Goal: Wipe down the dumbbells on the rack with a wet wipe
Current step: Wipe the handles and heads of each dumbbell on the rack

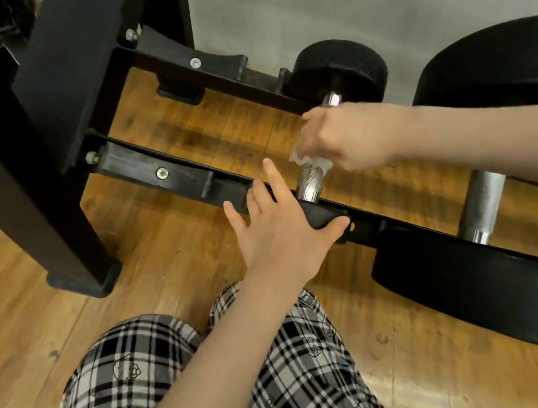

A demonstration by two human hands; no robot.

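— How many dumbbells?
— Two, both lying across the rack's two lower rails. The small dumbbell is beside the large dumbbell.
— And the wipe?
— One white wet wipe, wrapped on the small one's knurled handle, gripped by the right hand.
— The left hand?
— Fingers spread, resting on the small dumbbell's near head, thumb underneath.

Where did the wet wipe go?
In the head view, right of centre, the wet wipe is bunched in the right hand, wrapped around the smaller dumbbell's metal handle, just above the left hand.
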